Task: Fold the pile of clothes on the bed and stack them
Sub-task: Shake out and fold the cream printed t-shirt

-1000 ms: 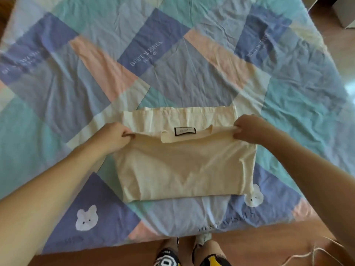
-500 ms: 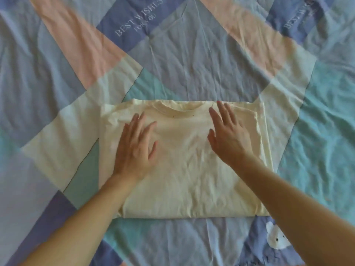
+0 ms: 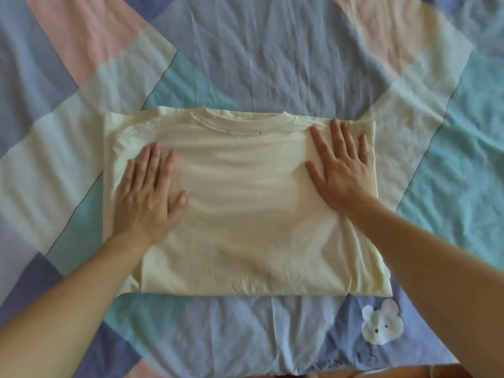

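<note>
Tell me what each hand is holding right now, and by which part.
Nothing is held. The left hand and right hand both lie flat, fingers straight, pressing on top of the folded cream T-shirt on the patchwork bedspread.

Both forearms are cut off by the lower corners of the picture, so nothing above them is seen. Parts of the folded cream T-shirt (image 3: 240, 214) are covered by the left hand (image 3: 147, 197) and the right hand (image 3: 341, 173), and its inner layers are hidden by the fold. The patchwork bedspread (image 3: 259, 64) is cropped on every side. A blurred brown strip at the bottom edge cannot be identified.
</note>
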